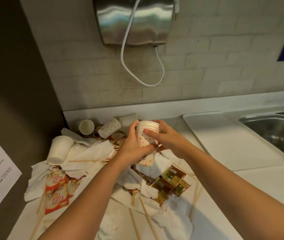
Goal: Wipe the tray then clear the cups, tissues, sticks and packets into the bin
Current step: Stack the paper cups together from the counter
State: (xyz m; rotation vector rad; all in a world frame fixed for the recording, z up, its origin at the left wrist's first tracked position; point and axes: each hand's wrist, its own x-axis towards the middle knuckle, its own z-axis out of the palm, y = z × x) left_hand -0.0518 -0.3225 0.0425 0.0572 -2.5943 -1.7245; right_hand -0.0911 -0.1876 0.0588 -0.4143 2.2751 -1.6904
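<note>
I see both hands meeting over the mess at the back of the counter [259, 187], and between them they hold a stack of dotted paper cups [146, 135]. My left hand [132, 148] wraps round the lower half of the stack, fingers curled under it. My right hand [163, 137] grips the upper half, thumb laid across the front just below the nested rims. The stack is lifted off the counter and leans a little, mouths up and away from me.

Four loose cups lie on their sides behind and left of the hands: a plain white cup [59, 149] on the tissues, a cup with its open mouth facing me [86, 127] in the corner, a dotted cup [109, 129] beside it and a white cup [128, 119] against the back edge. Crumpled tissues [89, 151] spread under my forearms, mixed with red-and-white packets [56, 187] on the left and gold packets [172, 182] to the right of centre. Wooden sticks [148, 220] lie scattered over the tissues near me.

The white tray [224, 135] sits flat on the counter to the right of the hands, just beside the steel sink [276, 129]. On the tiled wall above hangs a metal dispenser [134, 19] with a white cable [125, 49] looping down from it.
</note>
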